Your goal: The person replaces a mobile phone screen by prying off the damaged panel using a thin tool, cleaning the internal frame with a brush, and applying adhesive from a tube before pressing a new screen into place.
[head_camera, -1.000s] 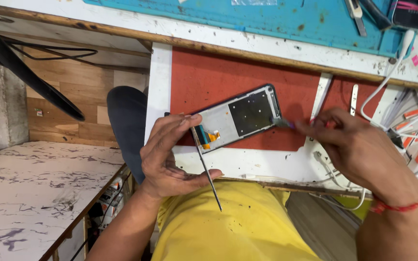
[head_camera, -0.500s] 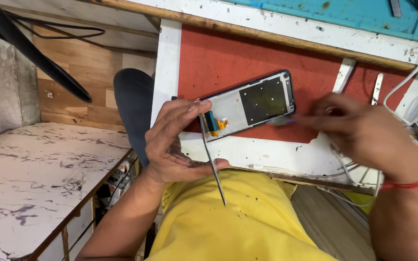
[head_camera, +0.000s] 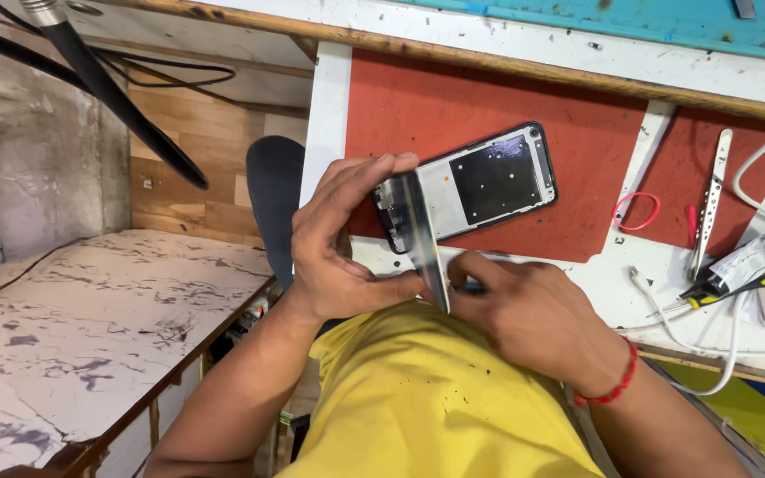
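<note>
An opened phone [head_camera: 489, 181] lies on a red mat [head_camera: 489, 88], showing its silver inner frame with a dark plate. My left hand [head_camera: 338, 248] grips the phone's left end. A thin dark panel [head_camera: 425, 239] stands on edge there, running down towards my yellow shirt. My right hand [head_camera: 533, 319] is curled just below the phone with its fingertips at the panel's lower end. It pinches a small tool [head_camera: 471, 288], of which only a dark tip shows.
Right of the mat on the white bench lie a red rubber band [head_camera: 635, 211], metal tweezers [head_camera: 710, 204], a yellow-and-black screwdriver [head_camera: 745, 283] and white cables [head_camera: 754, 168]. A black stool seat [head_camera: 272, 195] and a marbled surface [head_camera: 64, 327] are on my left.
My right hand has left the phone's right end and come left and nearer my body, to the lower end of the upright panel. My left hand keeps its grip.
</note>
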